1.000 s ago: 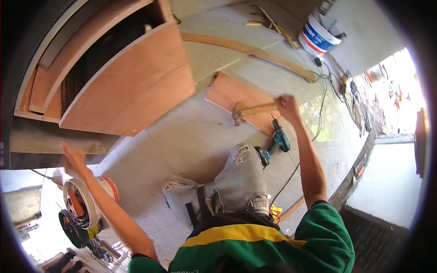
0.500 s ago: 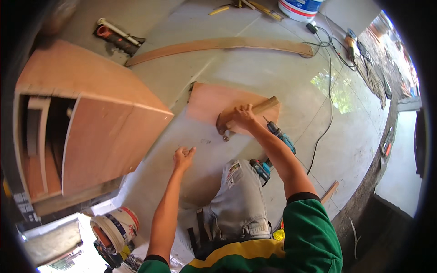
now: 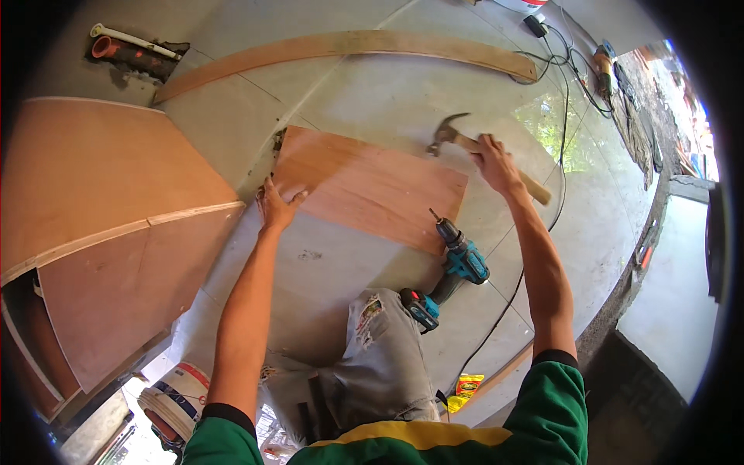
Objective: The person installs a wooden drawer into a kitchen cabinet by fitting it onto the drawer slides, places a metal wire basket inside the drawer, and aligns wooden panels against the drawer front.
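My right hand (image 3: pixel 496 163) is closed around the wooden handle of a claw hammer (image 3: pixel 443 138), over the floor just beyond the right end of a thin plywood panel (image 3: pixel 372 186). The hammer's head points left and its handle slopes down to the right. At the panel's left edge is my left hand (image 3: pixel 277 204), thumb and fingers spread, seemingly touching the edge. A teal and black cordless drill (image 3: pixel 465 263) with a bit in its chuck lies by the panel's near right corner, beside my knee.
A plywood cabinet (image 3: pixel 116 170) stands on the left. Beyond the panel lies a long wooden strip (image 3: pixel 356 43). A black cord (image 3: pixel 559 155) crosses the tiles at right, near an angle grinder (image 3: pixel 604 66). A bucket (image 3: pixel 178 399) and a yellow packet (image 3: pixel 465 391) are close to me.
My right hand has moved right with the hammer, off the panel. My left hand has reached forward and left to the panel's edge and spread its fingers. The view has shifted.
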### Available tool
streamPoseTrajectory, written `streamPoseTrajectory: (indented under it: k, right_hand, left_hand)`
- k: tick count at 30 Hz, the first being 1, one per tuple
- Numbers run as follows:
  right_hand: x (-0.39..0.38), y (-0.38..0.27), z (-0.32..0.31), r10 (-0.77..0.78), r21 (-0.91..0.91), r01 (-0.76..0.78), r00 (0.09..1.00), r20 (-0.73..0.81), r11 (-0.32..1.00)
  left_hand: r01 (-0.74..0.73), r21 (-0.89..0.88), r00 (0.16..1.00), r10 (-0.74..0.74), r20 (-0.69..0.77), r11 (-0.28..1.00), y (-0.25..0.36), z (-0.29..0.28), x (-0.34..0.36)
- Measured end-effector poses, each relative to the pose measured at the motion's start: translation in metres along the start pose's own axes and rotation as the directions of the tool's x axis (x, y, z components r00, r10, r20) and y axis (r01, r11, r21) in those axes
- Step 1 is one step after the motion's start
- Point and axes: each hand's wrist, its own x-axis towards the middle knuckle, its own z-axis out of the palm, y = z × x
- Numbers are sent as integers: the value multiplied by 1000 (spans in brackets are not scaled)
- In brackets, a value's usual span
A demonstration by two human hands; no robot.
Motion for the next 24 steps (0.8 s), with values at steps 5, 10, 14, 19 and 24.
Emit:
streamPoseTrajectory:
  k: [5, 10, 14, 19, 24]
  right_hand:
    - [-62, 24, 13, 153, -61, -172, 960, -236, 983]
    - [-151, -90, 25, 123, 148, -137, 987, 103, 980]
    - [-183, -77, 32, 278, 238, -311, 947, 163, 920]
    - [-198, -32, 58, 300, 335, -295, 953, 40, 895]
    - [-240, 14, 84, 293, 87, -283, 943, -156, 955]
  left_hand:
    - [-48, -63, 998, 46, -38, 997, -28, 6, -1]
    - [168, 41, 982, -171, 81, 985, -36, -16, -16]
    - [379, -28, 900, -361, 246, 925, -29, -16, -47]
    - [458, -358, 850, -283, 444, 814, -34, -32, -114]
    - [162, -866, 976, -206, 70, 473, -23, -20, -186]
